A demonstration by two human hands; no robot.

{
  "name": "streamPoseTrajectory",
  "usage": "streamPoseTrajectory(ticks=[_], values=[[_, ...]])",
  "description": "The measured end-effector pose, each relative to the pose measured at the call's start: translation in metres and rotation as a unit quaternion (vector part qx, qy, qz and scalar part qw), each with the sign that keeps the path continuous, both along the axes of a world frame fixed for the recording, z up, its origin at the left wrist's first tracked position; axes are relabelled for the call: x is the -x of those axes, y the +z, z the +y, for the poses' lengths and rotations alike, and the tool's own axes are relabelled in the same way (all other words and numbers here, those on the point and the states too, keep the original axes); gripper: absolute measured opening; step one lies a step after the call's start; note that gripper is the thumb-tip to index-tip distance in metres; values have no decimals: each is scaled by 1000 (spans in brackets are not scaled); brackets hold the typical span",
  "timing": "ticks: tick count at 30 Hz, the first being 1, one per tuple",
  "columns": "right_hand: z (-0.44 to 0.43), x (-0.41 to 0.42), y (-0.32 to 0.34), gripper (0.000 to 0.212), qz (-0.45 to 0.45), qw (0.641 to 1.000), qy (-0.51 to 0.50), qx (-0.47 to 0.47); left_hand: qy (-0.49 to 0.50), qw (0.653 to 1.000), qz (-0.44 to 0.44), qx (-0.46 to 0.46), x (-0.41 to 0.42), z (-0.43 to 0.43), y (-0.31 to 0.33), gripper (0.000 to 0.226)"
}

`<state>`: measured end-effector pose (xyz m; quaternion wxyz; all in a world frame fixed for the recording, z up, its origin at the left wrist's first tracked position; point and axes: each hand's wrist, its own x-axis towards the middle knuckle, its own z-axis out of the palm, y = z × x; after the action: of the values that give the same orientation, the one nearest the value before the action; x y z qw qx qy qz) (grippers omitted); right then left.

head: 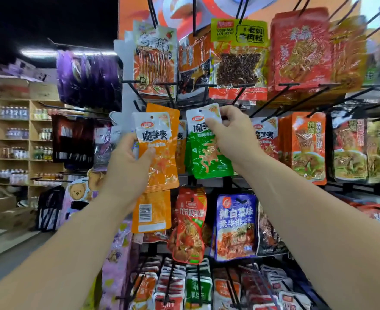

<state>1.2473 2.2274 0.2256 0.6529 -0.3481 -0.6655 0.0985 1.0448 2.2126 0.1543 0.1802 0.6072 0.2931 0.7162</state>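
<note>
I face a shop rack of hanging snack packets. My left hand grips a small stack of orange packets with white tops, held up in front of the rack; one more orange packet hangs below my palm, barcode side out. My right hand pinches the white top of a green packet just under a black peg. Whether the green packet's hole sits on the peg is hidden by my fingers.
Black metal pegs stick out toward me across the rack, loaded with red, orange and blue packets. Purple bags hang at the left. Wooden shelves with bottles stand at the far left, with cardboard boxes on steps below.
</note>
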Motion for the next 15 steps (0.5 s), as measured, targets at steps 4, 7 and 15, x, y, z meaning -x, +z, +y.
streamPoseTrajectory(ticks=[4,7,15], values=[[8,8,13,15,14,998,-46,-30,-3,1000,-15,15,2,5,-3,29],[11,12,19,31,25,996,-77,-35,-5,1000,-21,16,7,8,-6,29],[11,11,29,47,42,993,-105,-37,-22,1000,-17,10,12,9,-10,31]])
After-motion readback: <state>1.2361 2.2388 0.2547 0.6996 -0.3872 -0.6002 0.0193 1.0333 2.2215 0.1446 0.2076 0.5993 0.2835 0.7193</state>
